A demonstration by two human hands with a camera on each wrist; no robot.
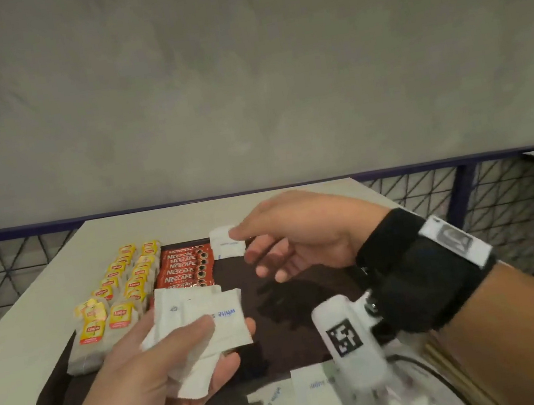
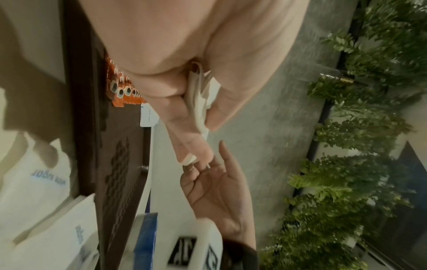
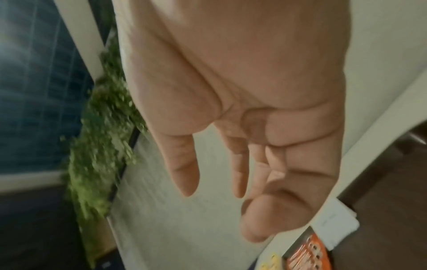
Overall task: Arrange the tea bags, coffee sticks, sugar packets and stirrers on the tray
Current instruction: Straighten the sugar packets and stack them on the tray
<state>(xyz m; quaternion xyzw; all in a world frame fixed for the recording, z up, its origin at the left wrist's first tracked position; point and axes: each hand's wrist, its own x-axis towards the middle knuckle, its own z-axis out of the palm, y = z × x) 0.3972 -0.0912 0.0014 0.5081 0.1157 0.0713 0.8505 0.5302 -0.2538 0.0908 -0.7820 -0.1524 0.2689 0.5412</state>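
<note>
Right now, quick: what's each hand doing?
Left hand: grips a bunch of white sugar packets.
Right hand: open, fingers relaxed above the sugar packet on the tray; contact unclear.

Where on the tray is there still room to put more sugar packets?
The tray is bare brown in its middle and right part, right of the coffee sticks and below the sugar packet already placed. The left side is crowded with tea bags.
</note>
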